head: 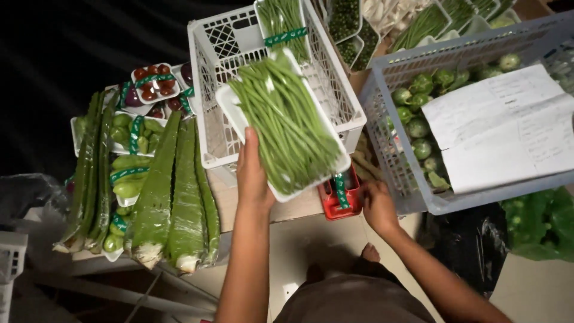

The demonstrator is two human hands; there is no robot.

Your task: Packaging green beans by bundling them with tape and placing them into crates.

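Resting on left hand [252, 173]: bean tray [286, 122].

1. Beyond the hands and to their left, the far background [89, 42] is nearly black — no wall or window can be made out there.
2. Below the hands lies a pale, smooth floor [299, 251], lit unevenly, brightest just under them.
3. Left of the hands a low worktop [107, 263] shows a light edge, with thin pale bars [119, 293] crossing under it near the floor.
4. At the far left a white slotted crate corner [11, 263] stands on the floor, a dark plastic bag [27, 191] just above it.
5. Right of the hands a black bag [472, 239] sits on the floor — light falls from above.
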